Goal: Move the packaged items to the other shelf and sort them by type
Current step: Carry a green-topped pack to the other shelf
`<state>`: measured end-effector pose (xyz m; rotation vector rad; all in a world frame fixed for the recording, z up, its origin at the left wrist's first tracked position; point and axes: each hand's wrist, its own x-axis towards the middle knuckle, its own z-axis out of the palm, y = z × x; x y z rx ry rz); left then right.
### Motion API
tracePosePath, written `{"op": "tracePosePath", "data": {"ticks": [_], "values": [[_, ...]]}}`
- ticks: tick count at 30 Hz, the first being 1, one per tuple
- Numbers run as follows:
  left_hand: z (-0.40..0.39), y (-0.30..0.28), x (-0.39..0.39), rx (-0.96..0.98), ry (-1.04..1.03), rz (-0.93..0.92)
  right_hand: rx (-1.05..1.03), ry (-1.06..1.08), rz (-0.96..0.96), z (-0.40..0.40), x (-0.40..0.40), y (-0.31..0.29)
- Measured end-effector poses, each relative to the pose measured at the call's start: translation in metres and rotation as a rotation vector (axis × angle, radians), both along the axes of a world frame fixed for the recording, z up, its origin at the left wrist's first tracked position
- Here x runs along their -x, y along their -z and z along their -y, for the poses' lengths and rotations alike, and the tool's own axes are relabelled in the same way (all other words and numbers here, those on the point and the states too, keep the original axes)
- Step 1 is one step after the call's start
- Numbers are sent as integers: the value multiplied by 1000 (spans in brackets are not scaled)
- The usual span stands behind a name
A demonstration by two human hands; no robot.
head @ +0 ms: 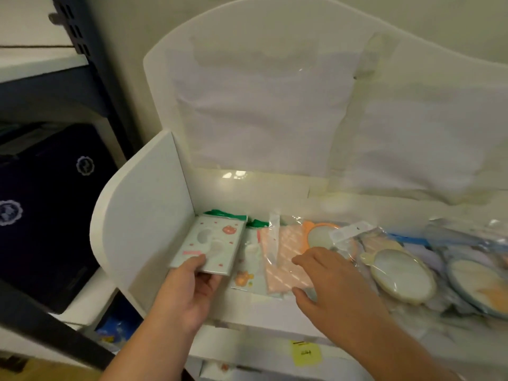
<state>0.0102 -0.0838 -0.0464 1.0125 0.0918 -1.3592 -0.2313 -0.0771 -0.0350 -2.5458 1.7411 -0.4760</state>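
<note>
My left hand (189,295) grips a pale green patterned packet (209,243) by its near edge, at the left end of the white shelf (247,323). My right hand (330,281) reaches over a pink checked packet (286,259), thumb and fingers spread around its right edge; whether it grips the packet I cannot tell. Between the two lies a clear packet with an orange figure (243,276). Further right lie bagged round mirrors: an orange one (319,232), a yellow one (398,273) and a blue one (478,284).
A white side panel (143,232) closes the shelf's left end and a tall white back board (275,105) stands behind. A yellow label (306,353) sticks on the shelf front. Dark blue bags (46,210) fill the rack at the left.
</note>
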Motion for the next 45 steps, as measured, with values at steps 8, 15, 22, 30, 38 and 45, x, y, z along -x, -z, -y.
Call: {"op": "tracePosePath", "data": {"ticks": [8,15,22,30,38,45], "values": [[-39,-19,18,174,162,-9,-253,87,-206,22,33,6],[-49,-20,24,256,228,-34,-49,68,-142,22,34,30],[-55,-24,29,257,234,-40,-24,-8,-303,30,27,28],[-63,-34,29,239,187,-44,-8,-117,-359,31,16,12],[-82,-47,15,291,146,-29,-28,33,90,14,-15,-14],[-88,-51,9,345,172,-38,-78,373,761,33,-12,-34]]}}
